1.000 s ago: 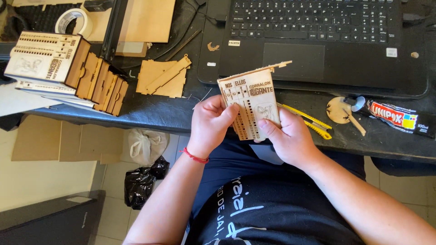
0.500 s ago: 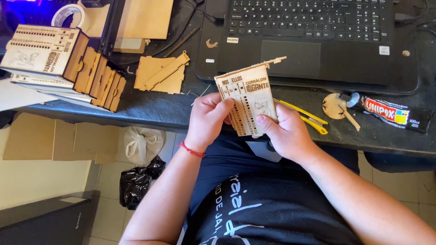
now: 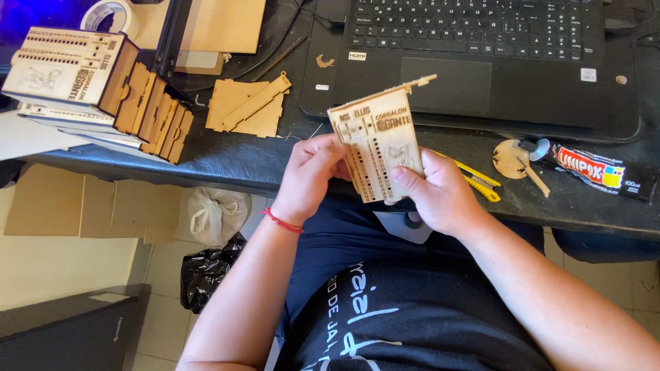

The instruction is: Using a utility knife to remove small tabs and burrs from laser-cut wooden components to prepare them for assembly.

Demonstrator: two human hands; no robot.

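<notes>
Both of my hands hold a small engraved wooden panel (image 3: 377,141), laser-cut with slots and tabs, above the front edge of a dark desk (image 3: 227,161). My left hand (image 3: 311,175), with a red string on its wrist, grips the panel's left edge. My right hand (image 3: 440,196) clasps its lower right side, thumb across the face. A thin wooden strip (image 3: 421,81) sticks out at the panel's upper right corner.
A black laptop (image 3: 474,55) lies behind the panel. An assembled wooden box (image 3: 69,65) with several loose panels stands far left. Flat cut pieces (image 3: 247,106), a tape roll (image 3: 106,14), a yellow cutter (image 3: 478,180), a round wooden disc (image 3: 512,158) and a glue tube (image 3: 595,168) lie about.
The panel and both hands have shifted slightly left and a little up. Both grips are unchanged.
</notes>
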